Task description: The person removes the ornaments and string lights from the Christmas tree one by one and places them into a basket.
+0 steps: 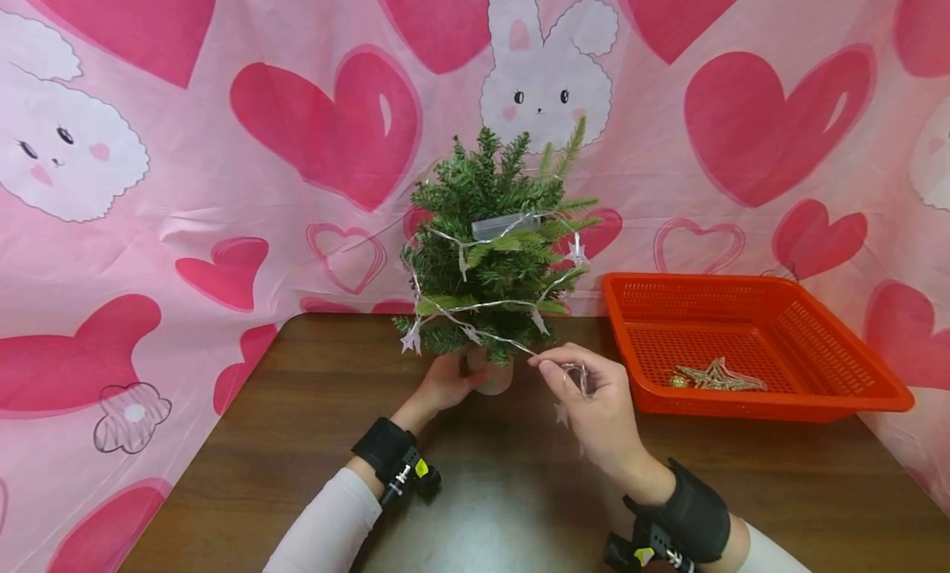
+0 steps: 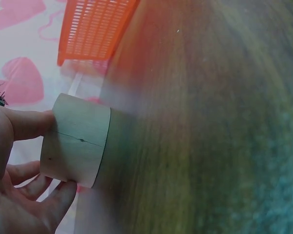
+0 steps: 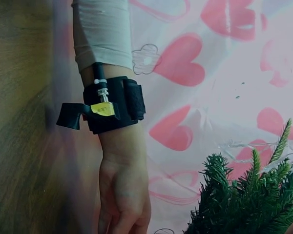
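Observation:
A small artificial Christmas tree (image 1: 482, 278) stands on the table on a round, pale wooden base (image 2: 77, 139). My left hand (image 1: 448, 382) grips that base, thumb on one side and fingers on the other. Wound around the branches is a clear string of star lights (image 1: 486, 305), with a clear battery box (image 1: 507, 227) near the upper part. My right hand (image 1: 599, 401) pinches the string just right of the lower branches, and its loose end loops and dangles by the fingers. The right wrist view shows the left hand and the tree's top (image 3: 239, 207).
An orange plastic basket (image 1: 742, 404) stands at the right, behind the right hand. In it lie a glittery gold star (image 1: 720, 377) and a small gold ball (image 1: 679, 381). A pink heart-and-rabbit cloth (image 1: 326, 185) hangs behind the brown wooden table (image 1: 297, 441).

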Motion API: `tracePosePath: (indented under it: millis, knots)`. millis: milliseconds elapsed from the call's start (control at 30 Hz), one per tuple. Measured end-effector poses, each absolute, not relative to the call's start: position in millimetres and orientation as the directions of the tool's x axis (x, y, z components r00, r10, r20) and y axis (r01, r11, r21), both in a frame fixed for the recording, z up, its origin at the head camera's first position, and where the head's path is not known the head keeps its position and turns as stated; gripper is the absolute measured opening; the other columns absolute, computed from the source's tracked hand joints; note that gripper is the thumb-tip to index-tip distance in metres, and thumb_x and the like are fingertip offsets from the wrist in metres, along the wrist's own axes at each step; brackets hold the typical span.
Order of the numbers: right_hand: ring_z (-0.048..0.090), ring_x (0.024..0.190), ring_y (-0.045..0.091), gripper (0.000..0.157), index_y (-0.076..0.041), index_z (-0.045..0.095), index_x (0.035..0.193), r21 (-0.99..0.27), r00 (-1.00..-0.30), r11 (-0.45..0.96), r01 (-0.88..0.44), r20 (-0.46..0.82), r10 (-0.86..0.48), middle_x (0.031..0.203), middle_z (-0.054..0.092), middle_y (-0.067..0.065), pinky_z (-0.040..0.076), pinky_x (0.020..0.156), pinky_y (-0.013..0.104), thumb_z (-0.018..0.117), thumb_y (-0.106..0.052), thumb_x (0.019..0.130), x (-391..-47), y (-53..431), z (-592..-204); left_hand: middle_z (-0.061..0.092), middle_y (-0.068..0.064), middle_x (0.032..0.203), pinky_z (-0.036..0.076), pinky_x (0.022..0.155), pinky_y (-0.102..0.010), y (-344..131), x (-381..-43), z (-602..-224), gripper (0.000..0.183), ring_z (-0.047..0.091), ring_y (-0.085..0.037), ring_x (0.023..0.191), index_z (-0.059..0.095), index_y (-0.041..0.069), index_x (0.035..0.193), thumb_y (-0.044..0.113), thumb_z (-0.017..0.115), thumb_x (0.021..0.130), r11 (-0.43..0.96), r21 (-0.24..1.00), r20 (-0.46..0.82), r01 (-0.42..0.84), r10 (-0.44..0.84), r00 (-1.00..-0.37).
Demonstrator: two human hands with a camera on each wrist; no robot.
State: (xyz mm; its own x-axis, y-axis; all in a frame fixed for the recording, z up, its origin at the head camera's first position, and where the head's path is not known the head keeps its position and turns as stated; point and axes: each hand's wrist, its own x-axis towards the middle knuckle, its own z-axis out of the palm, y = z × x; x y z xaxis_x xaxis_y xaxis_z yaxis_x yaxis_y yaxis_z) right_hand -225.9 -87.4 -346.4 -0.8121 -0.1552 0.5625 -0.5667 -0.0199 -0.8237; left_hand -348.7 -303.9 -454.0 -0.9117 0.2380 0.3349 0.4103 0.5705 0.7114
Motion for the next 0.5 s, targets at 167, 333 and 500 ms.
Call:
tracePosePath:
  millis: [167,333,500]
  knots:
    - [0.039,0.042,0.019,0.01,0.002,0.064,0.097,-0.83,-0.821,-0.052,-0.556,0.558,-0.125,0.08,0.061,0.003,0.037,0.035,0.031,0.056,-0.003,0.092,-228,-85,-343,0.056,-0.017,0.128,0.039,0.1,-0.045,-304,-348,-454,0.065,0.051,-0.031,0.12,0.045,0.005,0.133,0.019,0.076,0.077,0.559,0.719,0.347,0.414,0.227,-0.91]
    - [0.034,0.043,0.021,0.01,0.001,0.059,0.091,-0.813,-0.81,-0.17,-0.556,0.576,-0.107,0.079,0.063,0.004,0.031,0.033,0.032,0.05,-0.002,0.095,-229,-86,-339,0.054,-0.016,0.131,0.039,0.1,-0.044,-303,-347,-456,0.067,0.049,-0.03,0.122,0.044,0.007,0.135,0.017,0.076,0.077,0.553,0.718,0.366,0.424,0.219,-0.905]
    - [0.033,0.04,0.018,0.015,-0.005,0.052,0.089,-0.794,-0.793,-0.274,-0.542,0.591,-0.145,0.085,0.069,0.002,0.023,0.033,0.033,0.041,-0.009,0.1,-231,-86,-335,0.055,-0.015,0.129,0.039,0.1,-0.044,-301,-347,-458,0.066,0.05,-0.03,0.12,0.045,0.006,0.132,0.013,0.077,0.075,0.534,0.702,0.429,0.472,0.213,-0.878]
